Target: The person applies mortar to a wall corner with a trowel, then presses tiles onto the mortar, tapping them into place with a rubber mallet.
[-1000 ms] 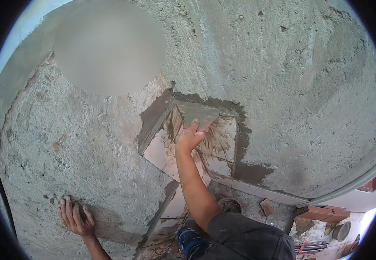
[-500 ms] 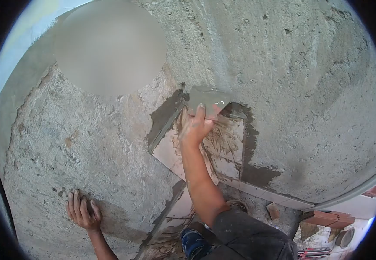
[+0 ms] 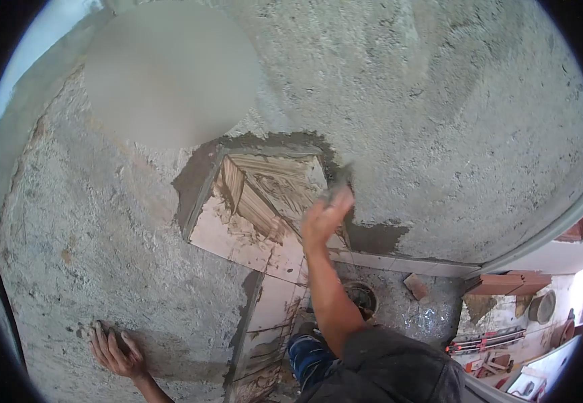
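My right hand (image 3: 326, 218) grips a wide-bladed putty knife (image 3: 340, 177), blurred and turned nearly edge-on. It is at the right edge of a tiled recess (image 3: 201, 228), beside a dark band of wet mortar (image 3: 375, 238) on the rough wall. Pale tiles (image 3: 281, 258) smeared with brown mortar line the recess. Lower left, my left hand (image 3: 117, 352) rests against the rough cement wall (image 3: 123, 269), its fingers spread and holding nothing.
Below the recess, a bucket (image 3: 362, 299) stands on the floor near a broken tile piece (image 3: 415, 286). Stacked reddish tiles (image 3: 506, 283), a round container (image 3: 542, 307) and red-and-grey bar-shaped tools (image 3: 485, 340) lie at lower right.
My right hand has moved the putty knife from the recess's top corner down along its right edge and turned the blade. The view has shifted; my left hand stays on the wall.
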`<state>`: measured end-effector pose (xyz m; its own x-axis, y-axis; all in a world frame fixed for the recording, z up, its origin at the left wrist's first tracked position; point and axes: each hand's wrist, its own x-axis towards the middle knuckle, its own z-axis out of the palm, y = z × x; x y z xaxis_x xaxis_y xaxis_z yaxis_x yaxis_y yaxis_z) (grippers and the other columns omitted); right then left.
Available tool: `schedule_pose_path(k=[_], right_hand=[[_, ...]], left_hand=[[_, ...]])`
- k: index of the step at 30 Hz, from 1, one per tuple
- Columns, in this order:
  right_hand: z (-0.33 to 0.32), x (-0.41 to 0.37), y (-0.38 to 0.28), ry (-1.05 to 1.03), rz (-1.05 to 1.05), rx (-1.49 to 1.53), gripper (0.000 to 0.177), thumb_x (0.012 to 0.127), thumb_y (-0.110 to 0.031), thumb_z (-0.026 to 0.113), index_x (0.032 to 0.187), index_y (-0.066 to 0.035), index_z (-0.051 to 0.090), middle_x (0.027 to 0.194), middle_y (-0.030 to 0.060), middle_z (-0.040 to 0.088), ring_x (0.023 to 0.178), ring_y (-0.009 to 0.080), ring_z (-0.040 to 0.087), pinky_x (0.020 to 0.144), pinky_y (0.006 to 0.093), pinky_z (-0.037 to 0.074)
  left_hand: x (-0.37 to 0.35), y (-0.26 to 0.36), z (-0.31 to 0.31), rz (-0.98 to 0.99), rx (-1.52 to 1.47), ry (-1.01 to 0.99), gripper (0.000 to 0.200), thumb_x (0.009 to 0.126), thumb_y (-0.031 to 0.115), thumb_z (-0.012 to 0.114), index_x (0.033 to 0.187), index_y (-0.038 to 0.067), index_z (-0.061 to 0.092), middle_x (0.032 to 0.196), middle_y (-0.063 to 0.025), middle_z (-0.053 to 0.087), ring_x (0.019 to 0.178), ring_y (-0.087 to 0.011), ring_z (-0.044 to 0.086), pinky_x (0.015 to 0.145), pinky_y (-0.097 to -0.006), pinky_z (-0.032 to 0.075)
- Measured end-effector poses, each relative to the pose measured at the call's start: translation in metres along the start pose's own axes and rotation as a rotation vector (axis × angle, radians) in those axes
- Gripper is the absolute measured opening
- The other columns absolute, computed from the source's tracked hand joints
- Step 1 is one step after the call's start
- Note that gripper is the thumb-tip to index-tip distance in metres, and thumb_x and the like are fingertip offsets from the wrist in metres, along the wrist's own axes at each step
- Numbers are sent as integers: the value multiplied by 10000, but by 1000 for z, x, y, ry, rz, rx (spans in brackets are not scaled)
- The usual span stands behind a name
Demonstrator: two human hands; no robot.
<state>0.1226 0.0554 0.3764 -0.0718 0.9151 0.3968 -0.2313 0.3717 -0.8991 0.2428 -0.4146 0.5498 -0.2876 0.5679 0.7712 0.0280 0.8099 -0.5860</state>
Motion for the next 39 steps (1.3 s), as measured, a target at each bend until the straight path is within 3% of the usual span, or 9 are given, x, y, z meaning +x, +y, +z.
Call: schedule_pose_path(k=[5, 10, 20, 23, 29, 31, 35, 37, 39], right_hand=[[23, -5, -6, 1, -136, -290, 546, 868, 0, 577, 1404, 17, 473, 1173, 217, 497, 1106, 389, 463, 969, 462, 367], [-39, -33, 16, -339, -38, -221, 656, 765, 86, 535, 1412, -16, 505, 1160, 208, 520, 1109, 386, 480, 971, 460, 391], [-14, -1, -10, -104, -173, -67, 486, 844, 31, 554, 1330, 16, 558, 1159, 197, 542, 1104, 402, 489, 984, 458, 391], [-49, -6, 0, -239, -43, 133, 454, 850, 34, 514, 1299, 17, 580, 1155, 193, 542, 1119, 367, 511, 997, 410, 397], [-83, -20, 114, -330, 373, 152, 301, 835, -24, 523, 1100, 55, 641, 895, 110, 644, 799, 200, 590, 768, 344, 480], [-83, -18, 127, -510, 869, 75, 197, 861, -35, 551, 1005, 37, 664, 879, 31, 632, 786, 153, 579, 769, 287, 466], [-65, 8, 101, -595, 810, -81, 280, 839, -30, 561, 1075, 56, 685, 917, 53, 680, 845, 167, 626, 782, 289, 486], [-50, 17, 93, -554, 502, 106, 285, 836, -62, 542, 1055, 39, 695, 748, 53, 631, 662, 162, 570, 611, 349, 447], [-36, 37, 67, -585, 457, 147, 309, 842, -64, 549, 1098, 44, 686, 838, 69, 670, 755, 159, 599, 687, 344, 467]], left_hand=[[-3, -5, -1, 10, -5, -23, 210, 965, 187, 626, 1054, 1, 665, 1292, -172, 653, 1261, -370, 572, 1085, -518, 399], [-1, -4, 0, 16, -50, -4, 216, 969, 191, 616, 1052, -1, 670, 1293, -171, 652, 1262, -368, 572, 1083, -514, 404], [0, -2, -1, 3, -17, 4, 179, 966, 182, 611, 1022, 21, 664, 1283, -156, 663, 1258, -354, 581, 1080, -511, 406], [1, -1, 0, -13, -21, 10, 171, 964, 181, 611, 1022, 30, 667, 1286, -150, 663, 1261, -347, 580, 1086, -503, 400], [-5, -4, 1, -37, -25, 1, 175, 954, 177, 620, 1039, 35, 675, 1287, -139, 666, 1264, -333, 581, 1094, -488, 395], [-3, -5, 1, -29, -38, 16, 161, 950, 164, 623, 1029, 35, 678, 1289, -135, 665, 1266, -327, 583, 1097, -482, 396], [0, -2, 1, -57, -87, 55, 125, 929, 128, 651, 1014, 39, 677, 1284, -137, 669, 1267, -324, 585, 1102, -477, 397], [-2, -4, 3, -65, -96, 57, 123, 926, 124, 654, 1014, 40, 674, 1282, -138, 670, 1268, -322, 585, 1103, -474, 399], [-4, -6, 4, -54, -103, 64, 125, 918, 117, 663, 1018, 43, 665, 1279, -140, 671, 1265, -317, 590, 1105, -472, 401]])
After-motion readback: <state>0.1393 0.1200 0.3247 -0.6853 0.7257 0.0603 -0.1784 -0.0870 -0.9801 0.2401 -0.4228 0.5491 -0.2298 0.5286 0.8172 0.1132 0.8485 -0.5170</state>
